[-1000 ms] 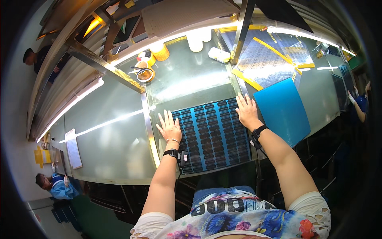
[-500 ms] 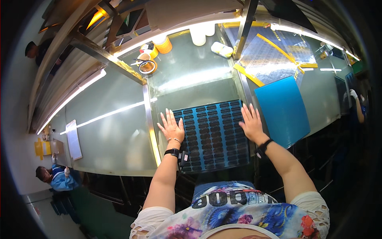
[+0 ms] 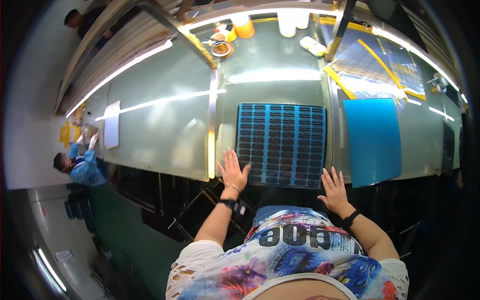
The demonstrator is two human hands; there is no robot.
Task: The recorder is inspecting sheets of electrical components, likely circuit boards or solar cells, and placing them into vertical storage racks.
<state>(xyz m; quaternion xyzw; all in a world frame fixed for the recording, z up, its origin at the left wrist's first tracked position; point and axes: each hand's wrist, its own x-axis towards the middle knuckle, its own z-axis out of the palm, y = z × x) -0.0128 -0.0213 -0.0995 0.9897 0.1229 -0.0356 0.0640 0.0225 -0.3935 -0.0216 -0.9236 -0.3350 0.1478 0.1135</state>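
A flat blue sheet with rows of black printed cut-out shapes (image 3: 280, 145) lies on the glass-topped table in front of me. My left hand (image 3: 233, 171) is at its near left corner, fingers stretched and spread. Beside its near right corner is my right hand (image 3: 334, 191), palm down, fingers extended. Neither hand grips anything; whether the fingertips touch the sheet I cannot tell. To the right lies a plain blue sheet (image 3: 374, 140), its near edge at the table edge.
Yellow-edged clear films (image 3: 372, 70) lie at the far right. Tape rolls (image 3: 221, 49), an orange tub (image 3: 244, 28), white containers (image 3: 287, 25) and a white pack (image 3: 313, 46) stand at the back. A metal strip (image 3: 213, 125) divides the tabletop. A co-worker (image 3: 82, 162) works far left.
Both hands have drawn back toward me, from the sides of the patterned sheet to its near corners. The view has shifted and turned; the sheet now appears squarer to me.
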